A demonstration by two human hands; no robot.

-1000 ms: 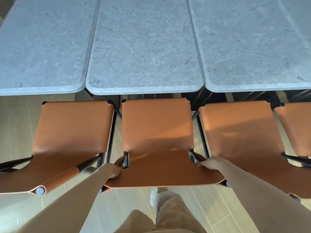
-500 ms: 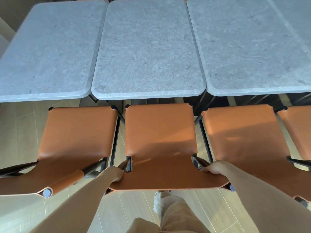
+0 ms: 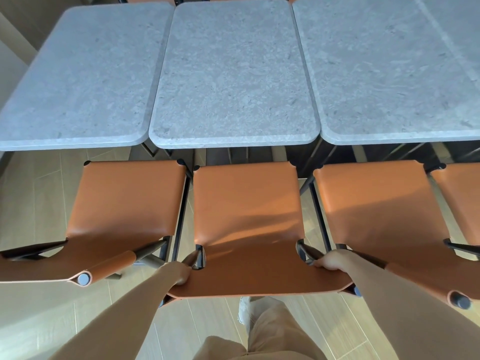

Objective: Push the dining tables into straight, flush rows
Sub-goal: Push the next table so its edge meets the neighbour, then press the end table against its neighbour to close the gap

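The middle chair [image 3: 246, 216] at 6 o'clock is gripped by both hands — left hand [image 3: 179, 272], right hand [image 3: 331, 261] — fingers curled round its backrest; the stone worktop [image 3: 233, 74] at 12 o'clock (likely heavy, rigid) is best pushed at its near edge.

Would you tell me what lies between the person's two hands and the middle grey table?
In the head view, the middle orange chair, gripped by the left hand and right hand, lies before the middle grey table.

Both arms reach forward and down, sleeves to the wrists. Left hand [image 3: 179, 273] curls its fingers over the chair back [image 3: 249, 279] at its left corner; right hand [image 3: 331, 261] grips the right corner, knuckles up. One trouser leg [image 3: 270, 331] shows below.
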